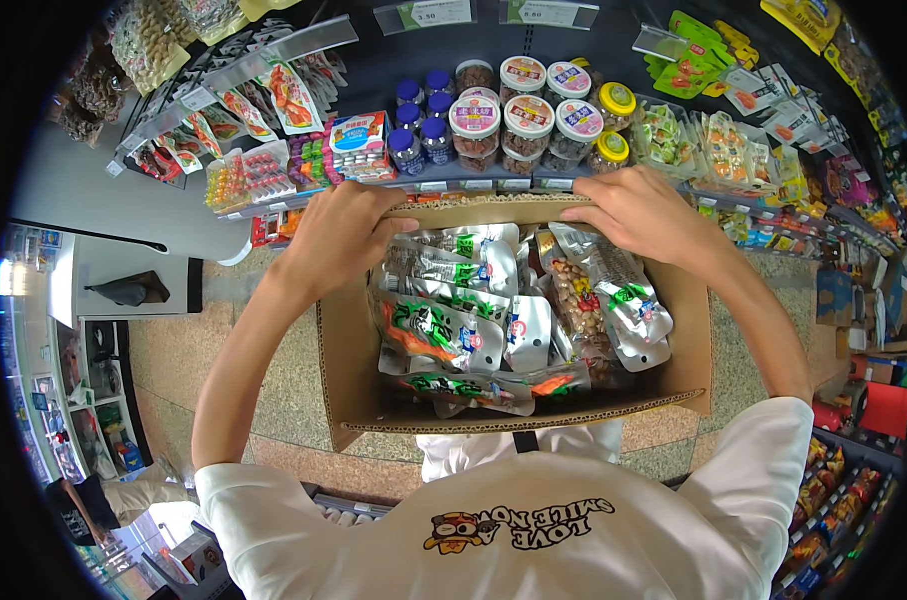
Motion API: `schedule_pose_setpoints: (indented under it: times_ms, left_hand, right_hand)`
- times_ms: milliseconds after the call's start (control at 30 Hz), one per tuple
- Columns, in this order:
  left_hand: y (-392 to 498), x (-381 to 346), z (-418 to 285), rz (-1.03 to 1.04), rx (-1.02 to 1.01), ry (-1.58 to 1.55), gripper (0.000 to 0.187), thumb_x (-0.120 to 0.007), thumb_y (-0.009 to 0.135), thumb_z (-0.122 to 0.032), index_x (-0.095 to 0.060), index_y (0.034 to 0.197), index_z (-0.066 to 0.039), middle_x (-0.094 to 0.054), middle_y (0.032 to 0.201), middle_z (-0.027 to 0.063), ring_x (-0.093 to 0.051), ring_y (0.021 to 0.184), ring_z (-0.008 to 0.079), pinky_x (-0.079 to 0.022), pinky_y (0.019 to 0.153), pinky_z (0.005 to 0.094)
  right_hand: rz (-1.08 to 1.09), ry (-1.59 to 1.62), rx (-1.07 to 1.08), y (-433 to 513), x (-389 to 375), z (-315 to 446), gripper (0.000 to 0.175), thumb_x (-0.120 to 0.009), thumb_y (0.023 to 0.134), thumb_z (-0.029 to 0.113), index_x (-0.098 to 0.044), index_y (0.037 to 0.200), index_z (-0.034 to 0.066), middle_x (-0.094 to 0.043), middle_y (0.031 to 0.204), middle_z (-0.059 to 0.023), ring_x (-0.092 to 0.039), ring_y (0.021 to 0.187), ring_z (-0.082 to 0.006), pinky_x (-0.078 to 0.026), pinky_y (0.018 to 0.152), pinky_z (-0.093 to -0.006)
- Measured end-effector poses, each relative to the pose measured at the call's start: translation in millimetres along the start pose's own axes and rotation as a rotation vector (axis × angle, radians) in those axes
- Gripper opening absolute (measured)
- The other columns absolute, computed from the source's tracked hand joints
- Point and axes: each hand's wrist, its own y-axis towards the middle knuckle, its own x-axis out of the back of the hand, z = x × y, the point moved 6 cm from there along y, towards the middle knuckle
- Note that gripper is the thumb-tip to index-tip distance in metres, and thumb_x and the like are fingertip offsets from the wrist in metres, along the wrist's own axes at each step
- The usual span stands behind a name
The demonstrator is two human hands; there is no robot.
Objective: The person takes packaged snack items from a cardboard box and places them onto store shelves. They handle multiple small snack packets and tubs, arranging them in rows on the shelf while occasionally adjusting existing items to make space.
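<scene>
An open cardboard box (pixel 346 360) is before me, its far edge near the front of a shop shelf. My left hand (pixel 348 232) grips the far rim on the left, fingers over the top and thumb inside. On the right, my right hand (pixel 626 210) holds the same rim in a like way. Inside lie several silver snack pouches (pixel 442 330) with green print, mostly flat and overlapping. A clear pack of nuts or beans (pixel 573 300) lies among them, beside a silver pouch (pixel 622 289) on the right. The pouches hide most of the box's bottom.
Behind the box, the shelf carries blue-capped jars (pixel 407 150), round tubs with printed lids (pixel 474 124) and a candy carton (pixel 360 139). Hanging pouches (pixel 288 94) flank it at left. Bagged snacks (pixel 731 146) stand at right. A person (pixel 93 502) is at lower left.
</scene>
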Motion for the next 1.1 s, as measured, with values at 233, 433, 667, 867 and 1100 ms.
schedule_pose_setpoints:
  times_ms: [233,433,667,867,1100]
  left_hand:
    - [0.8,-5.7,30.4,-0.054,0.122,-0.081,0.027,-0.079,0.080,-0.025,-0.071,0.094,-0.003,-0.069,0.079,0.0154,-0.067,0.075,0.0345,-0.051,0.070,0.0415]
    - [-19.6,-8.2,61.5,-0.178,0.264,-0.569,0.036,-0.079,0.082,-0.020,-0.069,0.112,-0.004,-0.071,0.110,0.0086,-0.066,0.105,0.0201,-0.051,0.087,0.0343]
    - [-31.8,-54.0,74.0,-0.202,0.445,-1.375,0.043,-0.057,0.091,-0.031,-0.065,0.124,-0.004,-0.067,0.122,0.0102,-0.058,0.115,0.0178,-0.038,0.104,0.0331]
    - [-35.0,-60.5,74.5,-0.308,0.660,-1.460,0.036,-0.061,0.091,-0.039,-0.068,0.102,-0.005,-0.062,0.078,0.0005,-0.049,0.061,0.0063,-0.034,0.053,0.0236]
    - [-33.9,-59.7,71.8,-0.296,0.680,-1.502,0.031,-0.061,0.092,-0.037,-0.068,0.103,-0.008,-0.064,0.085,-0.0004,-0.052,0.071,0.0072,-0.036,0.061,0.0231]
  right_hand:
    - [0.014,0.033,-0.059,12.5,-7.4,-14.4,0.036,-0.065,0.094,0.035,-0.064,0.084,0.0002,-0.064,0.070,-0.0214,-0.064,0.070,-0.0413,-0.050,0.064,-0.0475]
    - [0.010,0.081,-0.181,2.6,8.8,-24.1,0.034,-0.071,0.088,0.036,-0.067,0.089,0.0022,-0.067,0.074,-0.0181,-0.066,0.070,-0.0356,-0.050,0.064,-0.0434]
    - [-0.330,0.626,-0.396,-44.9,-3.0,-74.4,0.019,-0.076,0.086,0.017,-0.071,0.096,0.0018,-0.072,0.092,-0.0045,-0.066,0.085,-0.0115,-0.049,0.075,-0.0265]
    - [-0.340,0.694,-0.474,-50.4,-9.7,-89.5,0.014,-0.074,0.089,0.014,-0.073,0.089,-0.0005,-0.068,0.080,0.0006,-0.059,0.076,-0.0044,-0.045,0.069,-0.0225]
    - [-0.365,0.693,-0.525,-52.2,-12.8,-97.7,0.016,-0.073,0.090,0.015,-0.074,0.093,-0.0010,-0.069,0.083,0.0001,-0.058,0.077,-0.0044,-0.045,0.071,-0.0217]
